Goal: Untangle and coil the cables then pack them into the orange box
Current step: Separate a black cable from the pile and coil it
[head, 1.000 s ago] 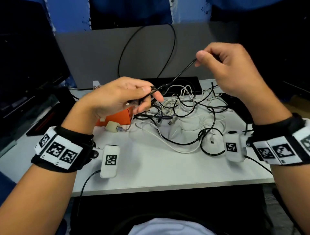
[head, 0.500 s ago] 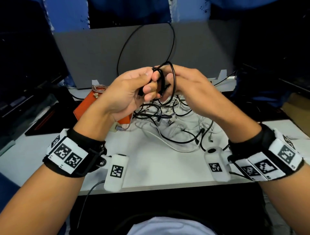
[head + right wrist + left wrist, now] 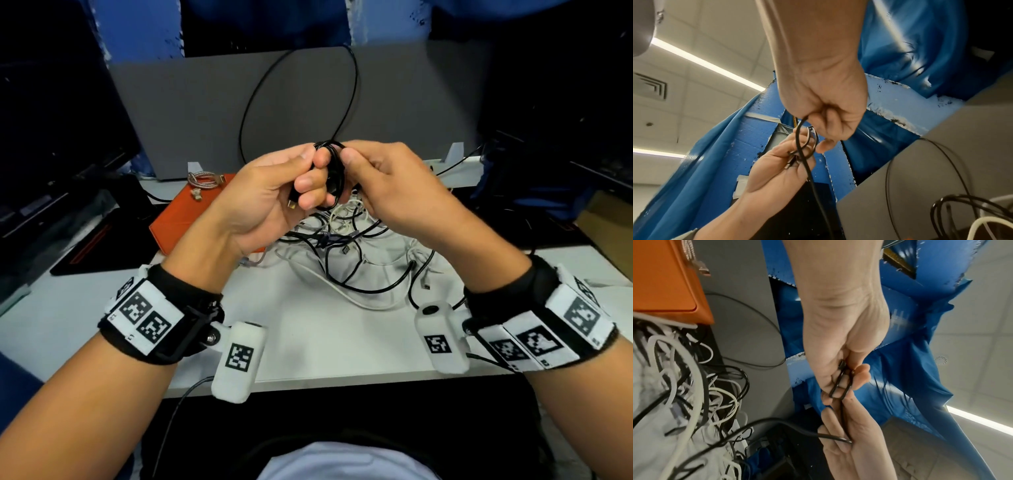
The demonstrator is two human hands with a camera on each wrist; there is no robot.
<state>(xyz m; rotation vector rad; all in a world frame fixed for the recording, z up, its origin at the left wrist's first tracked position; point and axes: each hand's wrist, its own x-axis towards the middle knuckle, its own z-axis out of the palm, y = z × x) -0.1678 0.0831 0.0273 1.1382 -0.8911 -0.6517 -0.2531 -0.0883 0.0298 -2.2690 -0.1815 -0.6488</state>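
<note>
Both hands meet above the table and hold a small coil of black cable (image 3: 334,181). My left hand (image 3: 308,171) grips the coil between thumb and curled fingers, and a metal plug (image 3: 292,202) sticks out below them. My right hand (image 3: 346,171) pinches the coil's top from the right. In the left wrist view the black loop (image 3: 840,386) sits between the fingers of the left hand (image 3: 844,379). In the right wrist view the cable (image 3: 805,146) runs down from the right hand (image 3: 818,138). The orange box (image 3: 185,219) lies closed at the back left. Tangled black and white cables (image 3: 359,263) lie under the hands.
A coiled braided cable (image 3: 205,180) rests on the orange box. A grey panel (image 3: 191,102) stands behind the table, with a tall loop of black cable (image 3: 356,85) against it. Dark monitors (image 3: 51,120) stand at the left. The white table (image 3: 325,349) is bare near its front edge.
A second ago the hands were apart with the black cable stretched between them. The right hand came in to the left hand and laid a loop on it; the coil is now tighter.
</note>
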